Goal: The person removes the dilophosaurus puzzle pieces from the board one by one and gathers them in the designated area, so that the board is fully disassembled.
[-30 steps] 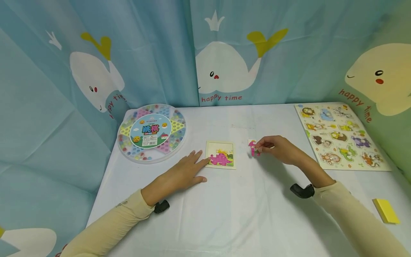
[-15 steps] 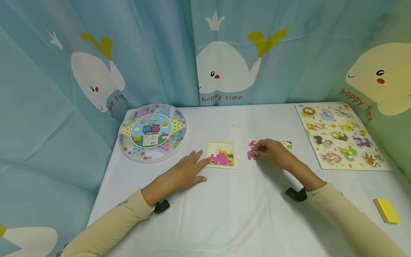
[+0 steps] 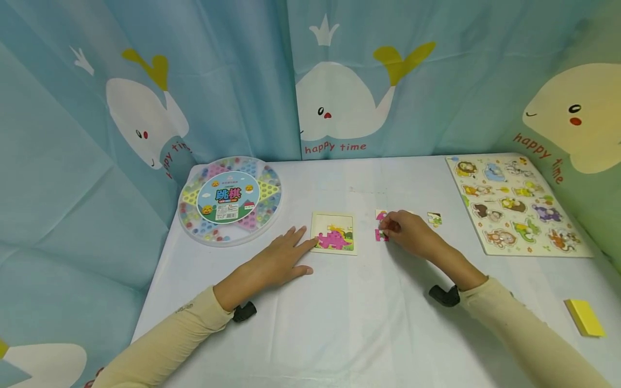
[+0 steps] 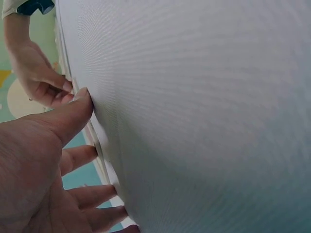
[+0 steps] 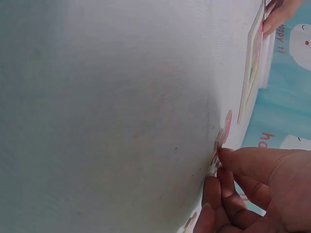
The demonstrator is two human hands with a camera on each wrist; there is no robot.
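Note:
My left hand [image 3: 276, 260] lies spread on the table, its index fingertip on the left edge of a small puzzle board [image 3: 356, 237] with a pink dinosaur partly assembled in it. To the right, my right hand [image 3: 409, 231] pinches a jigsaw piece [image 3: 380, 235] with pink on it, low at the tabletop. In the right wrist view the thumb [image 5: 248, 162] and curled fingers meet at this piece, and a pink edge [image 5: 228, 121] sticks out past them. Another pink piece [image 3: 380, 214] lies just behind the fingertips. A green-and-brown piece [image 3: 434, 218] sits beyond the right hand.
A round Chinese checkers set [image 3: 228, 199] is at the back left. An animal peg puzzle board [image 3: 519, 207] lies at the back right, with a yellow block [image 3: 584, 318] nearer the right edge. Whale-print curtains [image 3: 233, 81] hang behind the table.
My right hand has come down and slightly left with its piece, to just in front of the other pink piece. The green-and-brown piece has come into view. My left hand has stayed put.

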